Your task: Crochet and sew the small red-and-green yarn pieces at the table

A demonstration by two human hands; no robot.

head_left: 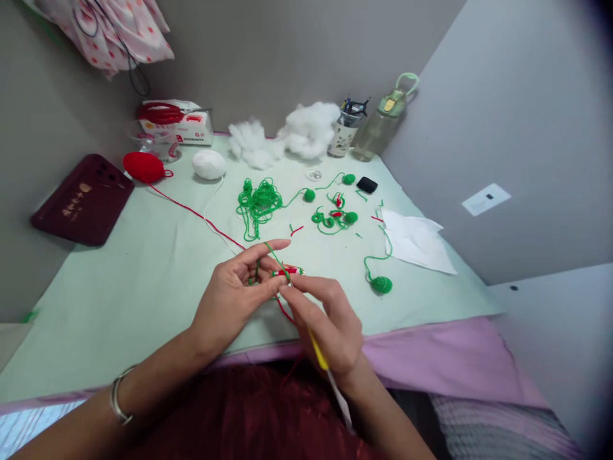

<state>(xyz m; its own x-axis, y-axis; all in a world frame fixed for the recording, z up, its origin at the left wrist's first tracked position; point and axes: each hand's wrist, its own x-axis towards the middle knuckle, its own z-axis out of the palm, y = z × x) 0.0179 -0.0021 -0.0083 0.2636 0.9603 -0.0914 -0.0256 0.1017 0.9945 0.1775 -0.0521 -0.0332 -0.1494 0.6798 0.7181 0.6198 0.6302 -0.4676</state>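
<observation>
Between the fingertips of my left hand (pixel 234 287) is a small red, white and green crochet piece (pixel 287 272). A strand of green yarn (pixel 274 253) runs over the raised left index finger and down to the piece. My right hand (pixel 330 319) grips a crochet hook (pixel 317 348) with a yellow and white handle; its tip meets the work at the left fingertips and is hard to make out. Red yarn (pixel 285 310) hangs below the piece. A loose heap of green yarn (pixel 258 204) lies beyond my hands.
Small green crocheted balls (pixel 382 285) and yarn scraps lie to the right, near white paper (pixel 416 241). Red yarn (pixel 143 167), a white yarn ball (pixel 209 164) and a dark red tablet case (pixel 83 199) are at left. Stuffing (pixel 309 131), a pen cup (pixel 342 137) and a bottle (pixel 380 124) stand behind.
</observation>
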